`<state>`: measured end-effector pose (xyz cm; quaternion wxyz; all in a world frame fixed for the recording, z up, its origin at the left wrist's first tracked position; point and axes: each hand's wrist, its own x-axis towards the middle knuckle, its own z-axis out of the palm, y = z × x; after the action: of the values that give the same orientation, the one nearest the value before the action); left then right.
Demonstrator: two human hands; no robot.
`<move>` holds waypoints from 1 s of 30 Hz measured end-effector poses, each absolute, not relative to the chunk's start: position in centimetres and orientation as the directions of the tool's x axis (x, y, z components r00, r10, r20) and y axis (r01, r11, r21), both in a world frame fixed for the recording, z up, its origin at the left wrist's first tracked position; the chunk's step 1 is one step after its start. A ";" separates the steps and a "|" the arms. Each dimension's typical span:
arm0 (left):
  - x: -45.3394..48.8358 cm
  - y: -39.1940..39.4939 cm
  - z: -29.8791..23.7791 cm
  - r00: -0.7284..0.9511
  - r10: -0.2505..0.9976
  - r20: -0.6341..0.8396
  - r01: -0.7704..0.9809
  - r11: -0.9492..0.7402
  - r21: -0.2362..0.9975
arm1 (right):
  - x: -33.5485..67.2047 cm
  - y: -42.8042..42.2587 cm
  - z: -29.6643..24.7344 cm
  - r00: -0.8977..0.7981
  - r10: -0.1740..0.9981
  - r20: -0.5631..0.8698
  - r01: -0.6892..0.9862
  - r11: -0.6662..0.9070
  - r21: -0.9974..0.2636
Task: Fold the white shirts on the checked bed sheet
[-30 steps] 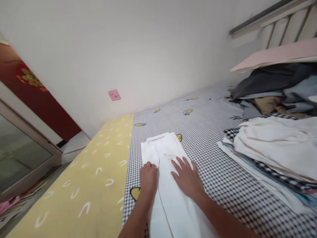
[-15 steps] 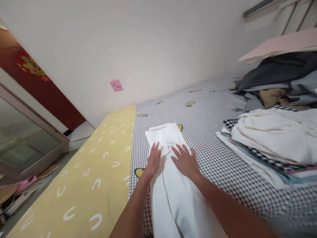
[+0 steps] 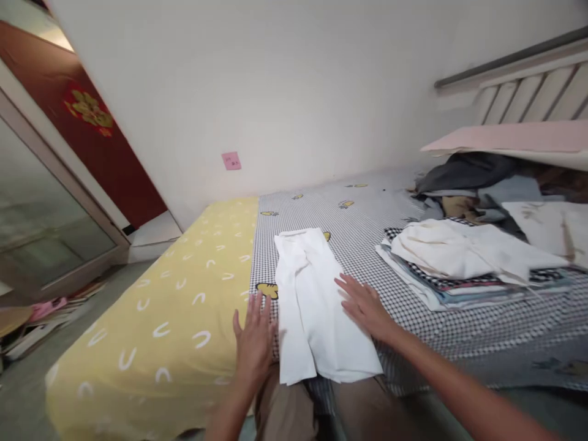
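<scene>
Change since half a second ago: both my palms lay on top of the white garment, close together near its far end. Now they have come off it, one to each side. The garment itself looks shorter. It lies folded in the lower middle of the frame on the checked sheet, with its near edge at the edge of the bed and its far end pointing up the frame. The view has also drawn back, so more of the yellow sheet shows at lower left.

My left hand is palm down at bottom centre, about where the yellow sheet meets the checked one. Its fingers are spread and point away from me, just beside the garment's left edge and gripping nothing. My right hand comes in from the lower right, flat and open. Its fingers are stretched out and a little apart, and their tips reach the garment's right edge. Whether they press on it I cannot tell.

To the right of the frame, apart from both hands, sits a pile of clothes.
</scene>
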<state>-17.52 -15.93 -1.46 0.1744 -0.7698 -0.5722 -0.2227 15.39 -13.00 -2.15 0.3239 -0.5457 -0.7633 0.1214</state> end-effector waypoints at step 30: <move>-6.8 -19.8 -7.6 -0.067 0.976 0.209 0.719 -0.098 0.688 | 4.2 1.6 -0.2 0.382 0.905 -0.188 0.318 -0.319 -0.893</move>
<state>-6.76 -19.83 -7.64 -0.1873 -0.6569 -0.6449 -0.3427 4.16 1.65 -0.16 0.4041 -0.7264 -0.4208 0.3633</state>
